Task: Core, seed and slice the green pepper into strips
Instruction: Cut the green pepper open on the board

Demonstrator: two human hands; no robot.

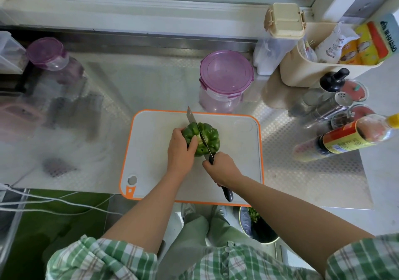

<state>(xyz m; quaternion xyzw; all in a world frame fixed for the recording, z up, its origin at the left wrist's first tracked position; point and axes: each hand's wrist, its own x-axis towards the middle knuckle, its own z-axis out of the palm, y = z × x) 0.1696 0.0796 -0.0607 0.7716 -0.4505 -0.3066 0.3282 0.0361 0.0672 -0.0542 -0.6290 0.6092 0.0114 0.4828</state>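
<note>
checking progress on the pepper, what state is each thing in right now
pepper, in one piece, not yet in strips
knife, blade across the pepper's top
left hand, holds the pepper
right hand, grips the knife handle
cutting board, flat on the counter, pepper on it
purple-lidded tub, lid on

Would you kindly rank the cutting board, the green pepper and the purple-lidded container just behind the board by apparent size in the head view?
1. cutting board
2. purple-lidded container
3. green pepper, partly covered by the left hand
</note>
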